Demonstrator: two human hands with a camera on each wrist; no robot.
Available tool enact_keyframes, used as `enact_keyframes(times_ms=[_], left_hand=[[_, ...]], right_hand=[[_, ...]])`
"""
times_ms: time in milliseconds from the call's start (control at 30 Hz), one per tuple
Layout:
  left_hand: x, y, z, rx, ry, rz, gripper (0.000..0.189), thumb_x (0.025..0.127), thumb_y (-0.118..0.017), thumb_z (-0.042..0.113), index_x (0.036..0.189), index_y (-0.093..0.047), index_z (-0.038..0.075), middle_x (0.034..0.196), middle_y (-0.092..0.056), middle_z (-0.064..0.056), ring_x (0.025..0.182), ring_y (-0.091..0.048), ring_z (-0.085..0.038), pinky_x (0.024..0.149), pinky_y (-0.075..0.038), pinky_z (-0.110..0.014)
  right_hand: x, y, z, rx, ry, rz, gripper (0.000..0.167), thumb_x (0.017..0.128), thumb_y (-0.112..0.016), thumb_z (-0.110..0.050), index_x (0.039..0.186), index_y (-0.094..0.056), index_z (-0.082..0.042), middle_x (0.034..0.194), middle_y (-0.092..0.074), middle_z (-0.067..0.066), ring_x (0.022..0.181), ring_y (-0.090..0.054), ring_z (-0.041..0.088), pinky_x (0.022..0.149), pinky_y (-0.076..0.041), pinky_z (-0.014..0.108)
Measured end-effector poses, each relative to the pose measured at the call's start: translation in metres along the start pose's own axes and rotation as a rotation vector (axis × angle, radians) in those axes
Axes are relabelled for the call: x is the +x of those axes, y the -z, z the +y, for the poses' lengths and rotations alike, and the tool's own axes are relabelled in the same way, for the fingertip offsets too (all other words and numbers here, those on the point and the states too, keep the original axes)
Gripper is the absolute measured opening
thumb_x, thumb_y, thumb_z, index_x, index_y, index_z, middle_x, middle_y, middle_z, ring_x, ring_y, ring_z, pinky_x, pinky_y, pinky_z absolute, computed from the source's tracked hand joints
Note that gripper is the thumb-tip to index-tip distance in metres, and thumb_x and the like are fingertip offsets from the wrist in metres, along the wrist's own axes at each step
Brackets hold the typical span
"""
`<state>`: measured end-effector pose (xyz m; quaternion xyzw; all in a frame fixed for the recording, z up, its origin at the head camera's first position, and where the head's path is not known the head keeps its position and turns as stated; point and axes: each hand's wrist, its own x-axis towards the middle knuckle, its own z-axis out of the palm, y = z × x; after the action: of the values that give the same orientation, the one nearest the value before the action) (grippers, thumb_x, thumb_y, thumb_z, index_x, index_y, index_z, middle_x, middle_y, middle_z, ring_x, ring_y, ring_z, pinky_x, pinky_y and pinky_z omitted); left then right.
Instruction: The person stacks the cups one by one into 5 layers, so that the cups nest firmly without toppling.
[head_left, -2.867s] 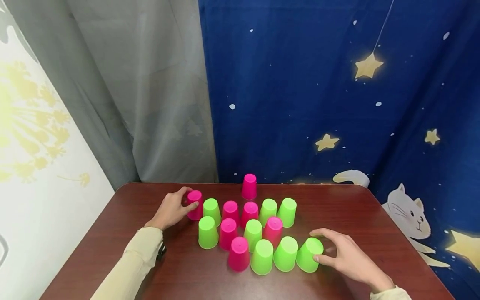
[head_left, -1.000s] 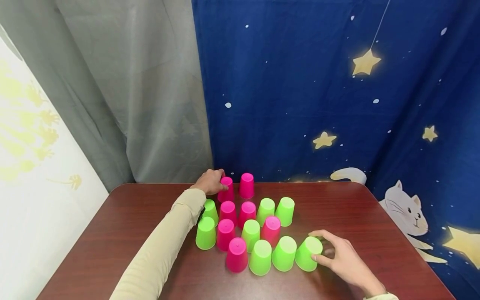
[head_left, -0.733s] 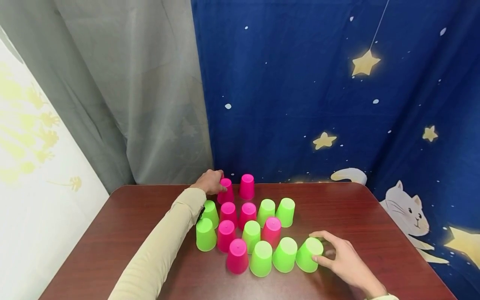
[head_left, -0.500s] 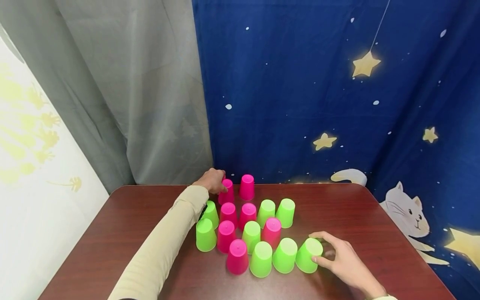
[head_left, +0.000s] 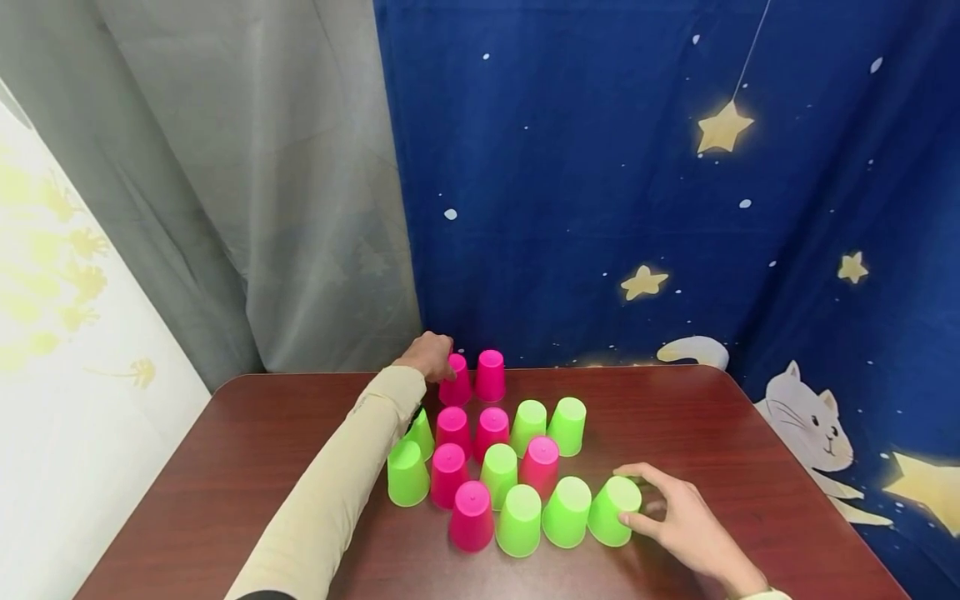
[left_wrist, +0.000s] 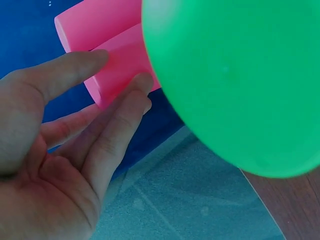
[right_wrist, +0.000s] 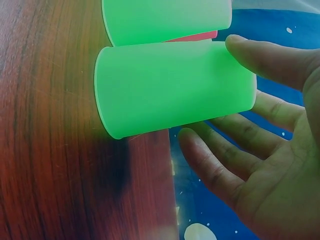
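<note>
At the far edge of the table, my left hand pinches an upside-down pink cup between thumb and fingers. Close on its right stands another pink cup. The left wrist view shows thumb and fingertips on the held pink cup, with a green cup large in front. At the front right, my right hand holds the end green cup of the nearest row, thumb near its base and fingers round the far side. That green cup stands upside down on the table.
Rows of upside-down cups fill the middle: a pink cup and green cups in front, mixed colours behind. My left sleeve passes over a green cup, partly hiding it. Curtains hang behind the brown table.
My left hand has carried the pink cup from the left end of a middle row to the back, then slightly right towards the other pink cup. My right hand stays on its green cup.
</note>
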<state>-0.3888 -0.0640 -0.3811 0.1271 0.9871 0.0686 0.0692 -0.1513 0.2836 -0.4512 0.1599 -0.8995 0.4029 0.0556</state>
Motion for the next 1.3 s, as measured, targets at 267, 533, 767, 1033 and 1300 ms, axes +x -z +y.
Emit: enact_keyframes(times_ms=[267, 533, 767, 1033, 1300], left_hand=[[-0.004, -0.002, -0.002, -0.028, 0.032, 0.018, 0.028, 0.086, -0.076, 0.020, 0.106, -0.067, 0.002, 0.114, -0.069, -0.019, 0.103, -0.067, -0.032, 0.090, -0.057, -0.040], [-0.009, -0.002, -0.008, -0.084, 0.070, -0.004, 0.025, 0.090, -0.072, 0.021, 0.104, -0.065, 0.002, 0.107, -0.068, -0.016, 0.092, -0.063, -0.026, 0.084, -0.056, -0.038], [-0.026, 0.008, -0.020, -0.109, -0.005, 0.005, 0.032, 0.092, -0.068, 0.025, 0.112, -0.062, 0.001, 0.110, -0.067, -0.017, 0.098, -0.064, -0.029, 0.089, -0.056, -0.041], [-0.070, 0.016, -0.041, -0.196, -0.160, 0.119, 0.033, 0.094, -0.066, 0.024, 0.120, -0.063, 0.003, 0.095, -0.071, -0.009, 0.085, -0.066, -0.022, 0.083, -0.057, -0.039], [-0.131, 0.001, -0.062, -0.252, -0.232, 0.315, 0.022, 0.093, -0.068, 0.018, 0.111, -0.066, 0.006, 0.100, -0.076, -0.006, 0.092, -0.073, -0.019, 0.083, -0.060, -0.039]], right_hand=[[0.002, -0.002, -0.001, -0.004, -0.006, -0.008, 0.044, 0.082, -0.083, -0.019, 0.121, -0.064, -0.010, 0.108, -0.071, 0.006, 0.081, -0.067, -0.002, 0.069, -0.059, 0.022], [0.003, -0.004, 0.000, -0.003, 0.020, -0.007, 0.043, 0.081, -0.083, -0.018, 0.120, -0.065, -0.009, 0.105, -0.071, 0.005, 0.080, -0.067, -0.003, 0.068, -0.059, 0.022], [0.006, 0.000, 0.001, -0.037, 0.060, -0.003, 0.040, 0.081, -0.083, -0.018, 0.117, -0.066, -0.014, 0.102, -0.071, 0.001, 0.079, -0.067, -0.004, 0.067, -0.059, 0.022], [0.014, 0.015, 0.000, -0.045, 0.057, -0.018, 0.040, 0.082, -0.083, -0.020, 0.117, -0.066, -0.017, 0.102, -0.071, -0.001, 0.081, -0.069, -0.004, 0.067, -0.058, 0.022], [0.030, 0.025, -0.005, -0.061, 0.084, -0.019, 0.040, 0.080, -0.084, -0.019, 0.116, -0.066, -0.017, 0.100, -0.072, -0.003, 0.082, -0.067, -0.003, 0.068, -0.059, 0.022]])
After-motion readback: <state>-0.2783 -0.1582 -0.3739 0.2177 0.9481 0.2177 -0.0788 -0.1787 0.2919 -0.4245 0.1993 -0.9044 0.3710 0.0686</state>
